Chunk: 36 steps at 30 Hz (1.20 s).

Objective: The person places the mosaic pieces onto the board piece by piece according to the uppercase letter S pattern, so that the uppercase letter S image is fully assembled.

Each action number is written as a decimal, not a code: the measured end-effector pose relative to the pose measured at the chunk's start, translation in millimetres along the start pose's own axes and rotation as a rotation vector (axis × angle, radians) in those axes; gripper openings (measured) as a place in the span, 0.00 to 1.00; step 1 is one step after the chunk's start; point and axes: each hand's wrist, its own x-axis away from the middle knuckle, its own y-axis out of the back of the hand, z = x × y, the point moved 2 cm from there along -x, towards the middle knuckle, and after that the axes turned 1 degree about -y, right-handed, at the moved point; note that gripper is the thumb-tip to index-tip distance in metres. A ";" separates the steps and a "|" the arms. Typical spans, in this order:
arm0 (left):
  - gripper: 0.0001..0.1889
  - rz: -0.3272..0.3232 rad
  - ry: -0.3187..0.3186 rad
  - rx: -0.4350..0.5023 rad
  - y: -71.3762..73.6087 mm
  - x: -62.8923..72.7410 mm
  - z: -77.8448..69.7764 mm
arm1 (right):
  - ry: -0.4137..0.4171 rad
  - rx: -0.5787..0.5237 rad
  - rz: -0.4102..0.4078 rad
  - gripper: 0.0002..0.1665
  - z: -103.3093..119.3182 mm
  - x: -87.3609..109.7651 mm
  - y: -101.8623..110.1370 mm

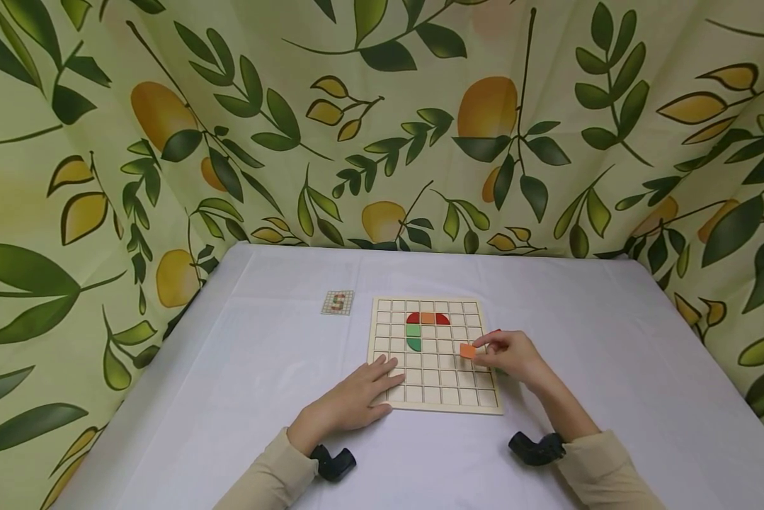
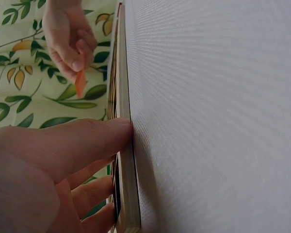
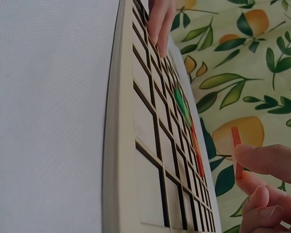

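Observation:
A wooden grid board (image 1: 442, 398) lies on the white table. My left hand (image 1: 359, 395) rests on its near left corner, fingers spread over the squares; in the left wrist view the thumb touches the board's side edge. Between thumb and fingertips, my right hand (image 1: 512, 358) pinches a flat orange square tile (image 1: 467, 351), held above the board's right part. On the grid, a red rounded tile (image 1: 413, 318), an orange tile (image 1: 428, 318) and a second red rounded tile (image 1: 442, 319) form a row. Below its left end sit a light green tile (image 1: 413, 330) and a dark green rounded tile (image 1: 414, 344).
Left of the board's far corner lies a small card (image 1: 337, 302) with a coloured S-shaped pattern on a grid. Bits of red and green show beside the right hand, mostly hidden by it. A leaf-and-fruit patterned curtain (image 1: 382, 142) hangs behind the table (image 1: 260, 340).

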 end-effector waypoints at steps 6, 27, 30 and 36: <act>0.27 0.006 0.007 0.011 -0.1 0.1 -0.4 | -0.010 -0.012 0.007 0.20 2.3 -2.4 -5.7; 0.27 0.015 0.017 0.017 1.7 0.5 -1.4 | 0.010 -0.054 0.057 0.18 5.0 -11.9 -21.4; 0.27 0.016 0.018 0.019 1.9 0.7 -1.6 | 0.010 -0.062 0.067 0.18 6.5 -14.4 -24.1; 0.27 0.009 0.012 0.008 1.8 -0.1 -1.1 | -0.011 -0.072 0.078 0.18 9.2 -20.5 -28.7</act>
